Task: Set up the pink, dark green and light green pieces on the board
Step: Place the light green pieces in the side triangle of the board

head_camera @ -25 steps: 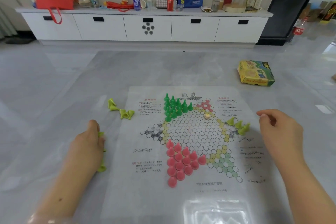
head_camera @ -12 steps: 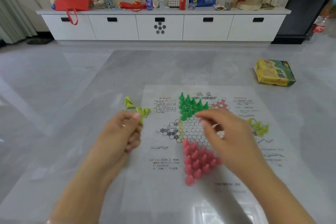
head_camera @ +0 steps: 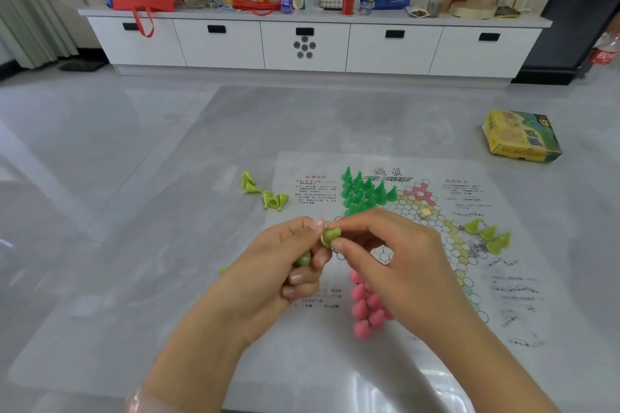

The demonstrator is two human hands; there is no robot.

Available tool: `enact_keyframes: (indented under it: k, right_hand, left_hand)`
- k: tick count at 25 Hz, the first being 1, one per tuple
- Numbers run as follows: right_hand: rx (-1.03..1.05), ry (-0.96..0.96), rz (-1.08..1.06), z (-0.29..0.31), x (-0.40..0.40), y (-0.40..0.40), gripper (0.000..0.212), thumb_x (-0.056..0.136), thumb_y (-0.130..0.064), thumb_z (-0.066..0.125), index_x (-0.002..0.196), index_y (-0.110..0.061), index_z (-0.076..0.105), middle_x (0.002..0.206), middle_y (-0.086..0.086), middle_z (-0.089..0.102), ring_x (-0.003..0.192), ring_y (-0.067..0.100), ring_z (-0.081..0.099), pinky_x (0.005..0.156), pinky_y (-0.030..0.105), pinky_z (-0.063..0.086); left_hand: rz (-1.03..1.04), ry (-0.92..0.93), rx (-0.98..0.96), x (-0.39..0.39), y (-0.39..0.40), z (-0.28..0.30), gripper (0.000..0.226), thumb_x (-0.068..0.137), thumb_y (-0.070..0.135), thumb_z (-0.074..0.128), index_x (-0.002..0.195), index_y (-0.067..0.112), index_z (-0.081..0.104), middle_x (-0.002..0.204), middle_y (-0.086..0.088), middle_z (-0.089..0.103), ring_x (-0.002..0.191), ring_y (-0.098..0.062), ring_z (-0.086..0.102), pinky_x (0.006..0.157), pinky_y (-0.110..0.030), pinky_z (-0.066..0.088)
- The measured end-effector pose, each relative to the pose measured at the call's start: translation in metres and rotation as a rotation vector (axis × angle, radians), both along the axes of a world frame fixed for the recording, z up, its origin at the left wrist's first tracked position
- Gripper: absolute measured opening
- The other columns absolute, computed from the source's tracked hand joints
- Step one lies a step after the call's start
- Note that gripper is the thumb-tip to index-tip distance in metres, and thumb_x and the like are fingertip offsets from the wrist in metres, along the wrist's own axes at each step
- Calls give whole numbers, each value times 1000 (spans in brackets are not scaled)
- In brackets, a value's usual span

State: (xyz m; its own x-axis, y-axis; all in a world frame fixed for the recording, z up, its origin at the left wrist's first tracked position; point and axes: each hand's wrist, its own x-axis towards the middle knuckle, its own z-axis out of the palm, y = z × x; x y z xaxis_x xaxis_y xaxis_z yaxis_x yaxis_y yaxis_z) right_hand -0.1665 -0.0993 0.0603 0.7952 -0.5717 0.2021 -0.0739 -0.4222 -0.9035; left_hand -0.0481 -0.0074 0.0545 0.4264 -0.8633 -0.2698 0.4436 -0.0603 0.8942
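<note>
While left hand (head_camera: 285,265) cups seemingly several light-green pieces (head_camera: 303,259), right hand (head_camera: 385,255) pinches one.

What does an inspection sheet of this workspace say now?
Surface: grey table, paper board on it.
Job's things: dark green pieces and pink pieces grouped on board; light green pieces loose off the board and on it.
Clutter: yellow box, small die.
Grippers: left hand holds light green pieces; right hand pinches one piece.
Cables: nothing seen.
Surroundings: white cabinet, bottles, bags.
</note>
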Motion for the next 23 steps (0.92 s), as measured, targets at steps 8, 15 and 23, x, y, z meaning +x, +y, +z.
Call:
enact_keyframes:
  k: [8, 15, 23]
  right_hand:
    - [8, -211, -585, 3, -33, -62, 22, 85, -14, 59, 76, -34, 56, 82, -6, 65, 77, 10, 61, 68, 19, 52]
    - [53, -229, -857, -6, -63, -90, 20, 85, -17, 57, 75, -34, 56, 84, -3, 64, 82, 17, 61, 79, 37, 52]
    - [-4, 72, -871, -21, -85, -110, 6, 83, -14, 61, 84, -20, 63, 76, -10, 61, 71, 10, 56, 70, 26, 43]
  left_hand:
    - [174, -1065, 733, 75, 43, -21, 20, 81, 33, 64, 74, 15, 58, 50, 1, 43, 49, -14, 41, 48, -28, 26]
    - [-27, -1102, 829, 77, 37, -36, 24, 74, 28, 72, 69, 14, 53, 57, -1, 53, 56, -16, 48, 52, -27, 33]
    - [173, -1179, 706, 72, 22, -37, 23, 84, 22, 61, 65, 15, 51, 66, -8, 58, 60, -23, 50, 55, -29, 36]
